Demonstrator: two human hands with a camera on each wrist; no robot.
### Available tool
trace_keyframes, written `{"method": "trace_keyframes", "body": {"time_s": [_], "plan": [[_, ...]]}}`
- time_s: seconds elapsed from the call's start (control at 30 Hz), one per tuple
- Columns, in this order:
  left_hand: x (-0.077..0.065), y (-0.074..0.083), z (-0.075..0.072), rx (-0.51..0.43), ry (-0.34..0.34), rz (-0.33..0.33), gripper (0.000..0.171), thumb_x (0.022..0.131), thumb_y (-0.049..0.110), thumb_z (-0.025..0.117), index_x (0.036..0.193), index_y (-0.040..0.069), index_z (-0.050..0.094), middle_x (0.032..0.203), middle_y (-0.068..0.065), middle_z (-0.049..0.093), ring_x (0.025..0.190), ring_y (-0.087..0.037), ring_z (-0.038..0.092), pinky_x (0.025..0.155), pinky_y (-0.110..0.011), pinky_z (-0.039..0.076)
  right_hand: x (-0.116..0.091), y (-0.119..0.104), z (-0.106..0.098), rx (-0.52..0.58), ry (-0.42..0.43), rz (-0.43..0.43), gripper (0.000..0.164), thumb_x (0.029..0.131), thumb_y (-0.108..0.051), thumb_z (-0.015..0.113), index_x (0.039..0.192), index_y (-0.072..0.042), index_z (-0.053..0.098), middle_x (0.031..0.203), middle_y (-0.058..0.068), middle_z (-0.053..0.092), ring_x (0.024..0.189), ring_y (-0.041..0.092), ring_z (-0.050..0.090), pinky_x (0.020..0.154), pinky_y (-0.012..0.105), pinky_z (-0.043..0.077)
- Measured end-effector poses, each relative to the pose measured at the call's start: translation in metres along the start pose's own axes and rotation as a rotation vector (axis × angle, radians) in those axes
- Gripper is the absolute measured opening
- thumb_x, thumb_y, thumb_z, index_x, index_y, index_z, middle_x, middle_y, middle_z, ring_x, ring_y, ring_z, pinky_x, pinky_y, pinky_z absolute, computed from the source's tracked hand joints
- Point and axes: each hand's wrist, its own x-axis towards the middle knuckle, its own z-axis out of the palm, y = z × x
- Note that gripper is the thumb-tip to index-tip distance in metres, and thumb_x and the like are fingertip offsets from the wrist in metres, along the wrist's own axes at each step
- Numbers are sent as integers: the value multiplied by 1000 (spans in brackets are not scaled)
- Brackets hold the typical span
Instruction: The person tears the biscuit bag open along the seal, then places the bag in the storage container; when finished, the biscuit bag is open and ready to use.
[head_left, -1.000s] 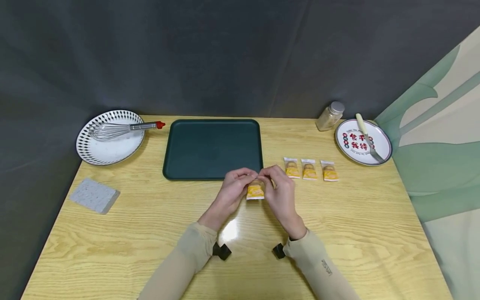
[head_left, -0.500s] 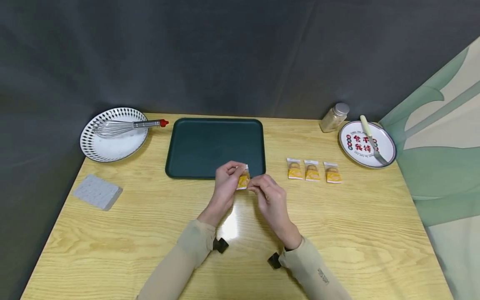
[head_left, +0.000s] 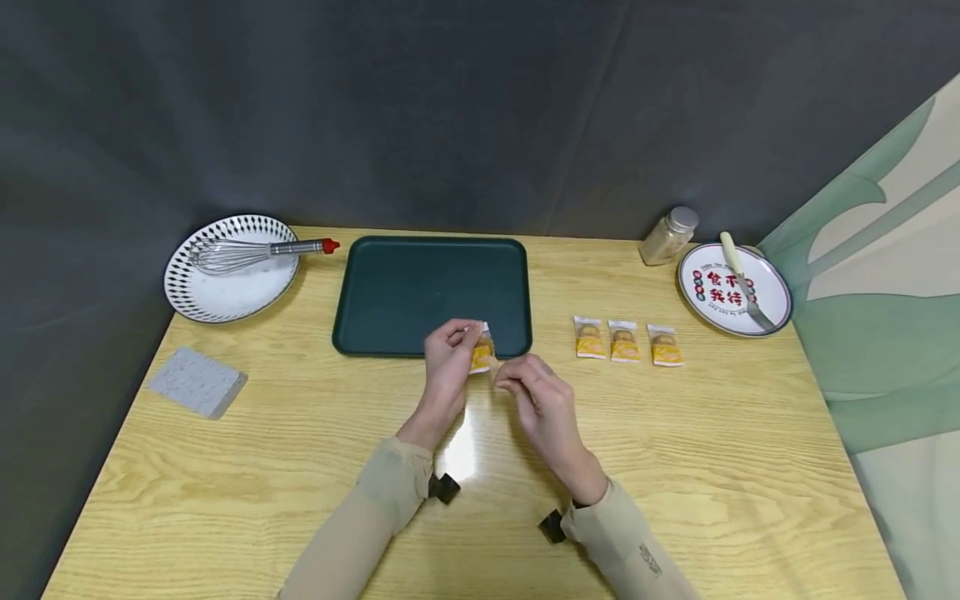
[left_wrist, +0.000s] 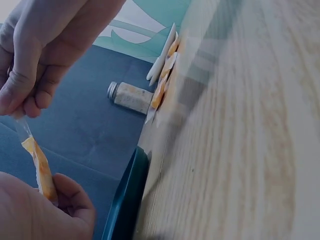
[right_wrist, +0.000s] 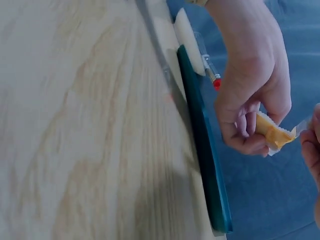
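My left hand (head_left: 446,367) grips a small yellow snack packet (head_left: 481,360) above the table, at the near edge of the dark green tray (head_left: 431,287). Just right of it, the fingertips of my right hand (head_left: 542,396) pinch a strip of clear wrapper (left_wrist: 23,130). In the left wrist view this strip runs from the right fingertips down to the packet's end. The right wrist view has the strip (right_wrist: 302,127) pulled out from the packet (right_wrist: 277,136) too. Part of the packet is hidden behind the left fingers. Whether the wrapper is torn through, I cannot tell.
Three matching packets (head_left: 624,342) lie in a row to the right. Behind them stand a capped jar (head_left: 666,240) and a plate (head_left: 705,307) bearing a spatula-like utensil (head_left: 742,283). On the left are a patterned plate (head_left: 225,307), a whisk (head_left: 262,252) and a grey sponge-like block (head_left: 197,383).
The packet has moved left and been turned with my left hand. My right hand has gone from the packet's top edge to its lower right side and drawn slightly away, pulling the wrapper strip.
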Motion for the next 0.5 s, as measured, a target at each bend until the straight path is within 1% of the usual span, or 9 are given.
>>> {"method": "trace_keyframes", "body": {"time_s": [0.03, 0.1, 0.17, 0.23, 0.27, 0.37, 0.43, 0.5], "plan": [[0, -1, 0, -12, -5, 0, 10, 103, 0, 68, 102, -7, 75, 82, 0, 71, 74, -7, 65, 64, -18, 53, 1, 2, -1, -2, 16, 21, 25, 83, 22, 78, 91, -1, 72, 90, 10, 72, 84, 26, 70, 80, 23, 57], [0, -1, -2, -25, -16, 7, 11, 103, 2, 69, 103, -7, 76, 82, 0, 72, 73, -7, 65, 64, -18, 52, 5, 5, -3, 7, 51, 86, 20, 87, 18, 78, 95, 0, 74, 93, 11, 73, 85, 26, 71, 82, 22, 56], [-1, -2, -4, -38, -35, 8, 12, 103, 3, 70, 104, -7, 76, 81, 0, 73, 71, -7, 64, 62, -18, 51, 10, 10, -6, 34, 82, 173, 16, 92, 14, 76, 103, 2, 76, 98, 13, 74, 89, 27, 72, 85, 21, 56], [-2, -2, -6, -49, -61, -1, 12, 103, 3, 71, 105, -8, 75, 80, 0, 73, 69, -8, 62, 59, -19, 49, 15, 16, -9, 70, 92, 271, 18, 97, 8, 73, 115, 5, 75, 106, 15, 75, 95, 28, 72, 89, 20, 56], [-3, -2, -7, -53, -71, -6, 12, 103, 3, 71, 105, -8, 75, 79, 0, 72, 68, -8, 60, 58, -19, 48, 18, 18, -11, 95, 87, 313, 21, 100, 7, 71, 121, 6, 73, 111, 16, 75, 99, 29, 72, 91, 20, 55], [-4, -4, -9, -89, -99, -22, 13, 103, 1, 71, 107, -11, 73, 77, -1, 70, 68, -9, 60, 58, -21, 51, 21, 23, -16, 135, 52, 413, 33, 104, 4, 68, 136, 8, 65, 124, 20, 73, 107, 34, 70, 93, 19, 54], [-4, -5, -10, -117, -106, -26, 14, 102, -1, 70, 108, -13, 72, 77, -1, 69, 69, -9, 61, 59, -21, 53, 21, 27, -18, 136, 23, 471, 36, 105, 2, 67, 140, 9, 61, 127, 23, 71, 108, 36, 70, 90, 17, 54], [-4, -5, -11, -146, -113, -25, 13, 102, -2, 69, 109, -13, 71, 79, -3, 70, 70, -10, 63, 61, -22, 55, 22, 30, -20, 131, -17, 531, 35, 106, -2, 67, 138, 10, 61, 123, 24, 72, 105, 36, 71, 85, 14, 53]]}}
